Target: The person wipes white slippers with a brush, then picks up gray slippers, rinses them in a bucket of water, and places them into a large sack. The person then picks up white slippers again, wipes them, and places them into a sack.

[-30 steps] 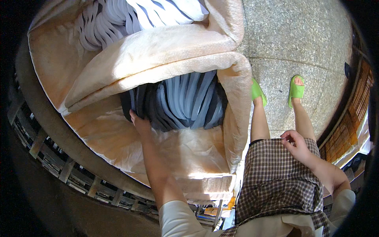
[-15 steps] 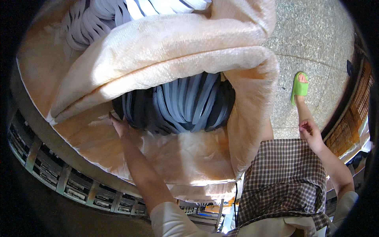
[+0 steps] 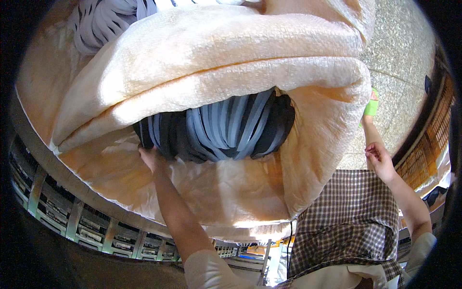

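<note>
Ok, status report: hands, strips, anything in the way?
Left hand inside sack, at lower left of grey-and-black strips; grip unclear. Right hand outside, loosely curled. Folded rim hides strips' far edge.

A grey speckled floor (image 3: pixel 397 53) fills the upper right, crossed by a thin dark seam (image 3: pixel 392 75); a small dark object (image 3: pixel 428 84) lies at its far right side; beyond a dark border, a brown latticed panel (image 3: pixel 423 151) slants down the right side, with a pale sheet (image 3: pixel 435 178) beside its lower end; at lower left, a curving greyish frame (image 3: pixel 73 220) is divided by crossbars, its openings dark and cluttered; below it spreads a dim brown surface (image 3: pixel 120 269), too dark to make out; at bottom centre, strong whitish light glares near a slim upright post (image 3: pixel 265 265) and an orange patch (image 3: pixel 259 249).
</note>
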Motion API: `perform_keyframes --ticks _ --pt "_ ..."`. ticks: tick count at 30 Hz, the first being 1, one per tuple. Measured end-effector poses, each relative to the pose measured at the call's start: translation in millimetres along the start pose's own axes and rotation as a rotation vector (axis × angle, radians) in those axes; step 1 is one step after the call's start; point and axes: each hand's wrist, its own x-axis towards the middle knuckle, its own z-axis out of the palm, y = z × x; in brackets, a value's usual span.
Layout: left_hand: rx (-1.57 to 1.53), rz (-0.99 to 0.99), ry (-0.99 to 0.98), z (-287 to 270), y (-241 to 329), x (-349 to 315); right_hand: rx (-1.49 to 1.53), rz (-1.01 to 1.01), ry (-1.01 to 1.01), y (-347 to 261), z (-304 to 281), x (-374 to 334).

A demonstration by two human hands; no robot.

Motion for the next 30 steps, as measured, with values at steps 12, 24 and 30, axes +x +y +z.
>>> perform_keyframes --ticks 12,24,30 --pt "1.154 0.361 0.144 -7 11 -13 -0.045 0.053 -0.089 5 -8 6" --pt "-0.355 -0.172 -0.177 -12 -21 28 -0.057 0.046 -0.025 25 -16 14" --pt "-0.246 0.229 0.167 -2 -31 -26 -0.091 0.013 0.002 30 -17 15"
